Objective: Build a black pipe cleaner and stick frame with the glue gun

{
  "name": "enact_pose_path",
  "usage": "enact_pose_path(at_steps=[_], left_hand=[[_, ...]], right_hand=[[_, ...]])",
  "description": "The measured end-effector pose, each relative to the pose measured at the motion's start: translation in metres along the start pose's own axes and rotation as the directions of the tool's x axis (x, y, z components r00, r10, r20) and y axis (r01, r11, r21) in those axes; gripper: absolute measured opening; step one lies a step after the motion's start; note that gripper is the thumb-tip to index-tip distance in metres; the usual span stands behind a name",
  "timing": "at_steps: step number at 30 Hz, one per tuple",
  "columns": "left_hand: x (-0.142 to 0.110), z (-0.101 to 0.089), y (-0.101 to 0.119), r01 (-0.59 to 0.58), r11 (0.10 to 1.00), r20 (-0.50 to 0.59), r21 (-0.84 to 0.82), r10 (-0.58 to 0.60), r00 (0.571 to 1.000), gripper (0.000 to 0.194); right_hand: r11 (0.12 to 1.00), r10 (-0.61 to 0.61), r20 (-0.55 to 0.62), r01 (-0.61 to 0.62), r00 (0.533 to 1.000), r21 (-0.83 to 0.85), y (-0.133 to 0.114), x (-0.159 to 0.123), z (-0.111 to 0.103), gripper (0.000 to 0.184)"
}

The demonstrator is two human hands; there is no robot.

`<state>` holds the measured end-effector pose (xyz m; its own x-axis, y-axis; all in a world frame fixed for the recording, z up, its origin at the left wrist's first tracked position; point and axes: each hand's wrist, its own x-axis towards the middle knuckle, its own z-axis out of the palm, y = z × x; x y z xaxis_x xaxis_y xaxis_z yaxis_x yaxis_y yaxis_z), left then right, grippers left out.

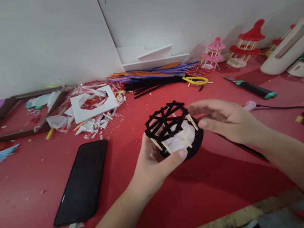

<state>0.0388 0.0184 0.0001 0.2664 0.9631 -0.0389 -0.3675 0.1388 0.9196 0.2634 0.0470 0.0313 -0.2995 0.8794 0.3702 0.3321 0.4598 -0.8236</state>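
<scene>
A small craft pavilion (167,121) is held above the red table between my hands. Its round black base has a white middle, pale sticks stand around the rim, and a fuzzy black lattice of pipe cleaners crosses the top. My left hand (156,162) grips it from the left and front, thumb on the near edge of the base. On the right side, my right hand (223,119) curves around with its fingertips at a stick and the rim. The far fingers of my left hand are partly hidden behind the model.
A black phone (82,182) lies left, with a cable plugged in. Behind are white foam scraps (94,103), pipe cleaners (155,76) and yellow-handled scissors (196,80). A utility knife (252,86), pink model (213,54), red model (246,44) and white tumbler (291,41) stand or lie right.
</scene>
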Motion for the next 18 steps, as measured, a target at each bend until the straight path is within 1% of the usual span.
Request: enact_pose_path(at_steps=[1,2,3,4,5,6,7,8,9,10,12,14,16,18], left_hand=[[0.002,0.000,0.001,0.024,1.000,-0.028,-0.013,-0.024,0.999,0.056],[0.003,0.000,0.002,0.053,0.998,-0.055,-0.032,-0.054,0.997,0.055],[0.005,-0.001,0.003,0.083,0.995,-0.080,-0.050,-0.087,0.993,0.055],[0.007,-0.002,0.004,0.103,0.993,-0.103,-0.066,-0.109,0.989,0.055],[0.008,-0.004,0.005,0.109,0.991,-0.123,-0.081,-0.118,0.985,0.054],[0.010,-0.005,0.006,0.108,0.989,-0.138,-0.097,-0.121,0.983,0.053],[0.010,-0.006,0.006,0.099,0.989,-0.151,-0.112,-0.115,0.982,0.051],[0.011,-0.006,0.006,0.089,0.988,-0.160,-0.127,-0.109,0.981,0.050],[0.012,-0.006,0.006,0.079,0.987,-0.168,-0.139,-0.102,0.980,0.049],[0.012,-0.006,0.006,0.067,0.986,-0.182,-0.150,-0.094,0.979,0.049],[0.013,-0.005,0.004,0.048,0.986,-0.219,-0.159,-0.083,0.972,0.050],[0.013,-0.002,0.003,0.046,0.990,-0.261,-0.136,-0.081,0.962,0.052],[0.013,0.000,0.001,0.037,0.996,-0.281,-0.078,-0.057,0.958,0.051],[0.013,0.001,0.000,0.006,1.000,-0.275,-0.014,-0.010,0.961,0.049]], right_hand=[[0.997,0.005,0.018,-0.004,1.000,-0.075,0.005,0.002,-0.016,0.031],[0.980,0.031,0.006,-0.030,0.999,-0.198,0.013,0.003,-0.035,0.031],[0.940,0.011,-0.036,-0.023,0.999,-0.341,0.024,0.004,-0.056,0.032],[0.867,-0.021,-0.039,-0.001,0.999,-0.499,0.039,0.003,-0.079,0.034],[0.754,-0.042,0.004,0.035,0.999,-0.655,0.055,0.001,-0.101,0.036],[0.640,-0.035,0.047,0.058,0.998,-0.766,0.072,-0.003,-0.121,0.036],[0.610,-0.041,0.039,0.056,0.998,-0.791,0.088,-0.008,-0.137,0.029],[0.602,-0.039,0.040,0.056,0.998,-0.796,0.103,-0.014,-0.149,0.019],[0.601,-0.042,0.051,0.066,0.998,-0.796,0.115,-0.020,-0.156,0.016],[0.608,-0.049,0.064,0.081,0.997,-0.790,0.124,-0.026,-0.159,0.018],[0.637,-0.064,0.113,0.128,0.991,-0.760,0.134,-0.033,-0.158,0.025],[0.676,-0.083,0.184,0.191,0.979,-0.712,0.136,-0.032,-0.154,0.034],[0.706,-0.110,0.248,0.252,0.962,-0.662,0.133,-0.023,-0.152,0.038],[0.712,-0.158,0.251,0.286,0.955,-0.641,0.128,-0.014,-0.151,0.039]])
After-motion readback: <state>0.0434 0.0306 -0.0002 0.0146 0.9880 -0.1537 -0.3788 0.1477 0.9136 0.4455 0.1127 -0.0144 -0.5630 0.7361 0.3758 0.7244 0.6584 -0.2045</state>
